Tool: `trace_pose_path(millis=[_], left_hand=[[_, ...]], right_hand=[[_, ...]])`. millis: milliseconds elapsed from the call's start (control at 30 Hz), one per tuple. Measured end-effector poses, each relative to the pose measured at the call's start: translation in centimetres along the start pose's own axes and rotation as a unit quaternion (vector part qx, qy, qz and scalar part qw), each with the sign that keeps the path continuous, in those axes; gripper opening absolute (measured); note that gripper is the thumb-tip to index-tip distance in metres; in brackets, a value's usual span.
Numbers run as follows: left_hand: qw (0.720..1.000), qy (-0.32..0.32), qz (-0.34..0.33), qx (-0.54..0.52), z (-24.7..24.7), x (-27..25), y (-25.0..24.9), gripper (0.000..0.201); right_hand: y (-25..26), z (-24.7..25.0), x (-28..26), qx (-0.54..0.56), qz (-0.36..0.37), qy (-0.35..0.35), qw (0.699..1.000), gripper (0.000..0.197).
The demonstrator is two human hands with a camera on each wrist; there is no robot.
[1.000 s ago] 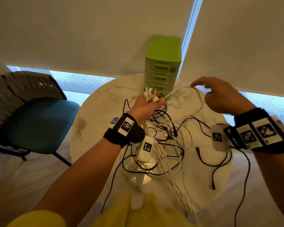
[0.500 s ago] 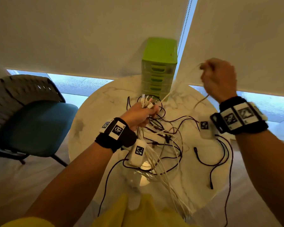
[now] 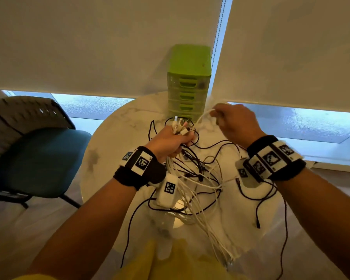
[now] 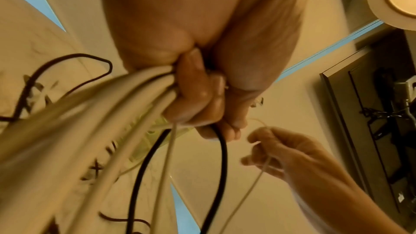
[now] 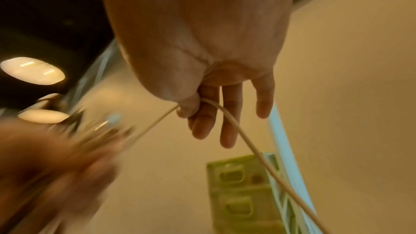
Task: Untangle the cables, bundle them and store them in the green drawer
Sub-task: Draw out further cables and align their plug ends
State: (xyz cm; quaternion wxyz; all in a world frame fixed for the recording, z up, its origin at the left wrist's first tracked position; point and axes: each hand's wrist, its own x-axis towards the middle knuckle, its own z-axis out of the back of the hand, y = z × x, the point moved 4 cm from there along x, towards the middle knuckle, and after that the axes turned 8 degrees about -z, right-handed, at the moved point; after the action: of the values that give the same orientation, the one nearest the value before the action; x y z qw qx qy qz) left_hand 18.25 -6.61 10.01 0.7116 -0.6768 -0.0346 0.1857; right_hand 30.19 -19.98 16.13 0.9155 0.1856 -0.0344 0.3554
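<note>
head view: your left hand (image 3: 170, 141) has its fingers (image 4: 193, 106) curled tight round a bunch of white and black cables (image 3: 192, 178) above the round table (image 3: 113, 142). your right hand (image 3: 235, 123) pinches one thin white cable (image 5: 247, 141) between thumb and forefinger, the other fingers loosely spread. the green drawer unit (image 3: 188, 81) stands shut at the table's far edge.

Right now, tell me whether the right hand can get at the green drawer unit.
Probably yes. The right hand is just beside the green drawer unit, nothing between them, but it pinches a white cable and would likely need to release it first.
</note>
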Motion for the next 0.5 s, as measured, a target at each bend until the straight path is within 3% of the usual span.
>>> trace_pose_path(millis=[100, 200, 267, 333, 433, 500], left_hand=[[0.999, 0.001, 0.034, 0.006, 0.9, -0.5, 1.4, 0.013], [0.999, -0.023, 0.042, 0.000, 1.2, -0.5, 1.8, 0.017], [0.999, -0.031, 0.039, -0.003, 0.9, -0.2, 1.4, 0.017], [0.999, -0.019, 0.032, -0.001, 0.2, 0.1, 0.7, 0.015], [1.000, 0.000, 0.020, -0.001, -0.7, 0.3, 0.1, 0.012], [1.000, 0.006, 0.024, -0.005, -0.6, 0.1, 0.1, 0.012]], right_hand=[[-5.2, 3.9, 2.5, 0.096, -0.147, -0.091, 0.980, 0.029], [-7.4, 4.0, 2.9, 0.006, -0.204, -0.074, 0.976, 0.030], [-5.7, 2.3, 1.5, -0.069, -0.136, -0.054, 0.987, 0.054], [-2.1, 0.3, -0.5, -0.074, 0.000, -0.036, 0.997, 0.067], [1.6, -3.4, -2.9, -0.097, 0.112, 0.090, 0.985, 0.038], [1.4, -3.5, -2.6, -0.068, 0.103, 0.086, 0.989, 0.025]])
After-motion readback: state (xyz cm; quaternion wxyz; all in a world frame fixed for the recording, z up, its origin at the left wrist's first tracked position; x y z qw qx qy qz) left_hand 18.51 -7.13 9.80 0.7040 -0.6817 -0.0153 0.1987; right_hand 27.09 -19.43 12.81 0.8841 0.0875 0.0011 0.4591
